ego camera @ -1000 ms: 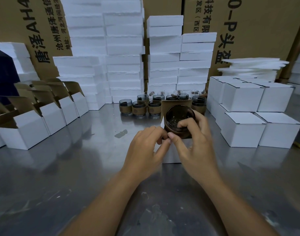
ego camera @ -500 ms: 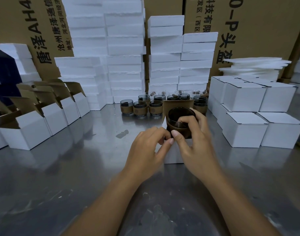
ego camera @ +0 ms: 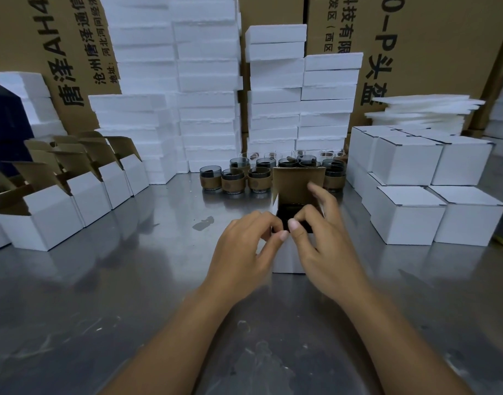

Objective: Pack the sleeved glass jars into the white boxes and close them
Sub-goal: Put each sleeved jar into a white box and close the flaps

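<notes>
An open white box (ego camera: 287, 258) stands mid-table with its brown lid flap (ego camera: 297, 183) upright. A dark sleeved glass jar (ego camera: 287, 210) sits down inside it, mostly hidden. My left hand (ego camera: 244, 246) grips the box's front left corner, thumb on the front face. My right hand (ego camera: 321, 238) is over the opening. Its thumb and index finger pinch the jar's near rim, and the other fingers stretch toward the flap. Several more sleeved jars (ego camera: 233, 182) wait behind the box.
Open white boxes (ego camera: 45, 220) with raised brown flaps line the left side. Closed white boxes (ego camera: 407, 220) are stacked at the right. White foam blocks (ego camera: 207, 109) and big cardboard cartons (ego camera: 433, 52) form the back wall. The steel table (ego camera: 130, 295) spreads in front.
The jar, held tilted above the box by my right hand, has gone down into the box. My left hand stayed at the box's front corner.
</notes>
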Demonstrator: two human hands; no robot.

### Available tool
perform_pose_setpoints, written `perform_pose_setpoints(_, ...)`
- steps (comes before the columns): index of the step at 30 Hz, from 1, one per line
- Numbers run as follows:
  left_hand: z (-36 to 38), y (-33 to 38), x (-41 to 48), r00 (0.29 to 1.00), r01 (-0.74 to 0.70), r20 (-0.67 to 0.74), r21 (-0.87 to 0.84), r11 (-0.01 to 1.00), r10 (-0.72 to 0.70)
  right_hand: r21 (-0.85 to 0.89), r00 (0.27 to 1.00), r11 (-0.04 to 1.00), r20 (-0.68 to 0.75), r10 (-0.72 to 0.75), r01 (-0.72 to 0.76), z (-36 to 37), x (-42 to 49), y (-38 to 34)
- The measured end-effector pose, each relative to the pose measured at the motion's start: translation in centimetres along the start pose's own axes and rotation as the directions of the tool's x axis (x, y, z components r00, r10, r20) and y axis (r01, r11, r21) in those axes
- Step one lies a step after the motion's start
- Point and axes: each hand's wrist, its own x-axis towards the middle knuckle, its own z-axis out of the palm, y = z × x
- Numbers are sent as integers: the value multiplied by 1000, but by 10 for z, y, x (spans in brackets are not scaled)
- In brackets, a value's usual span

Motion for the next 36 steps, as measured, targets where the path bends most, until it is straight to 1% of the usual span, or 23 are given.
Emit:
perform_pose_setpoints(3,0,0,0,1000,-6,-4,13,1000,6,-110,999,993,22,-48,50,-1,-1,2)
perform_pose_setpoints(5,-1,1,0,1000,1,-12,-10,1000,-1,-127,998,990,16,-55,57,0,-1,2)
perform_pose_setpoints(6,-1,2,1,1000,17,-25,-47,999,-18,-90,999,995,-14,-49,48,0,0,0)
perform_pose_setpoints(8,-3,5,2,992,93,-68,-176,980,-106,76,989,997,-146,3,8,1,0,-7)
perform_pose_setpoints(10,-5,7,5,966,202,-88,-320,925,-242,283,946,959,-303,116,-27,0,2,-11)
perform_pose_setpoints(11,-5,7,7,945,271,-67,-384,883,-319,383,916,922,-344,205,-63,-2,3,-11)
perform_pose_setpoints(12,-5,6,8,923,334,-32,-430,839,-384,478,887,870,-342,311,-121,-3,5,-10)
perform_pose_setpoints(13,-5,4,9,901,390,12,-457,799,-433,563,860,803,-296,416,-194,-4,7,-8)
perform_pose_setpoints(14,-4,3,10,882,440,68,-472,764,-466,627,836,730,-221,502,-273,-5,9,-5)
perform_pose_setpoints(16,-2,2,10,853,513,183,-467,720,-489,676,805,622,-73,589,-394,-5,10,-1)
perform_pose_setpoints(18,1,1,9,827,559,260,-467,685,-498,678,805,590,5,593,-439,-3,11,-2)
perform_pose_setpoints(21,2,-1,10,804,593,310,-484,643,-508,647,828,620,31,561,-444,0,9,-3)
perform_pose_setpoints(24,3,-2,10,798,602,342,-509,616,-497,619,837,639,58,543,-457,1,9,-4)
perform_pose_setpoints(31,4,-4,11,817,575,336,-524,628,-469,590,891,711,34,454,-384,1,10,-3)
perform_pose_setpoints(34,5,-6,9,811,583,331,-518,626,-483,619,887,687,33,460,-380,-1,10,-3)
perform_pose_setpoints(36,5,-8,8,808,587,329,-518,622,-488,647,859,645,30,510,-406,-1,10,-3)
